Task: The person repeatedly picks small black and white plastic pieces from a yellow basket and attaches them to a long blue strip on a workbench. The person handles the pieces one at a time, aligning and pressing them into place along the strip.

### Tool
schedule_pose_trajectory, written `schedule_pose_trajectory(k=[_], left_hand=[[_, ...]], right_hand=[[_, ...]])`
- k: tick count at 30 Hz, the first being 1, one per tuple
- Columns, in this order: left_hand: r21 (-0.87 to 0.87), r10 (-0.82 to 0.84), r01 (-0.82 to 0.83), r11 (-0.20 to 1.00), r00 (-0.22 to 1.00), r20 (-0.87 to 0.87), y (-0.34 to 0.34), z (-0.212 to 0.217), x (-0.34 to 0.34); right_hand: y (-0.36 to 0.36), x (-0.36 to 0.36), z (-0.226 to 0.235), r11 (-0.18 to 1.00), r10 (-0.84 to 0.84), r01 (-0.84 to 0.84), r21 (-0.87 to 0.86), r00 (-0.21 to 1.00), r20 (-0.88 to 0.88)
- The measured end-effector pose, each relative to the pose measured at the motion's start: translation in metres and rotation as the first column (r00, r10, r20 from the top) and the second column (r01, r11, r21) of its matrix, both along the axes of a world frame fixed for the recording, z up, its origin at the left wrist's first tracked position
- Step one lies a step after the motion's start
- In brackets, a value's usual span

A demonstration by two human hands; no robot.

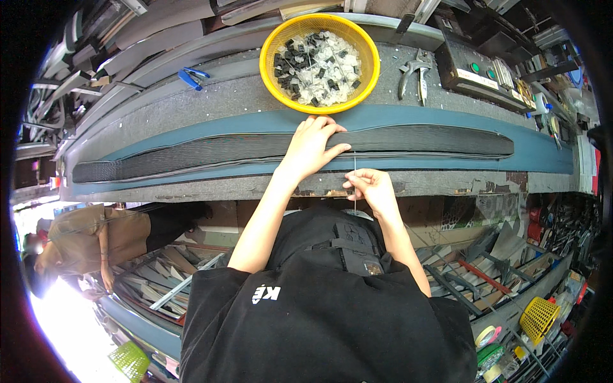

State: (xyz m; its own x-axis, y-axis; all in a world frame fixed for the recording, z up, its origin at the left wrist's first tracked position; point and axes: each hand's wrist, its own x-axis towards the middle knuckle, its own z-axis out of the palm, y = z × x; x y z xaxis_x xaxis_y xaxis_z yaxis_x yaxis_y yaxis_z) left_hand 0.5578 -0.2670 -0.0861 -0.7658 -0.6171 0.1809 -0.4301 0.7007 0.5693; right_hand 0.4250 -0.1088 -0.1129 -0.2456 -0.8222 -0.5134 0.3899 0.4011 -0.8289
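Long dark woven strip spans frame left-right; left hand flat, pressing it; right hand just below, pinching thin white tie.

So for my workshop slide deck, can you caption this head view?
Left hand presses a long dark strip on the bench while right hand pinches a thin wire.

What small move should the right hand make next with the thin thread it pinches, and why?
Probably pull the thin thread gently toward the body. The right hand pinches it near the bench edge, and it runs straight up to the long dark strip, which the left hand presses flat, so the strip should stay put.
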Motion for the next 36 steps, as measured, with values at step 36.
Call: schedule_pose_trajectory(k=[36], left_hand=[[-0.054, -0.160, 0.164, 0.985, 0.985, 0.062, 0.008, 0.011, 0.008]], right_hand=[[-0.020, 0.004, 0.002, 0.973, -0.226, 0.217, -0.073, 0.965, -0.137]])
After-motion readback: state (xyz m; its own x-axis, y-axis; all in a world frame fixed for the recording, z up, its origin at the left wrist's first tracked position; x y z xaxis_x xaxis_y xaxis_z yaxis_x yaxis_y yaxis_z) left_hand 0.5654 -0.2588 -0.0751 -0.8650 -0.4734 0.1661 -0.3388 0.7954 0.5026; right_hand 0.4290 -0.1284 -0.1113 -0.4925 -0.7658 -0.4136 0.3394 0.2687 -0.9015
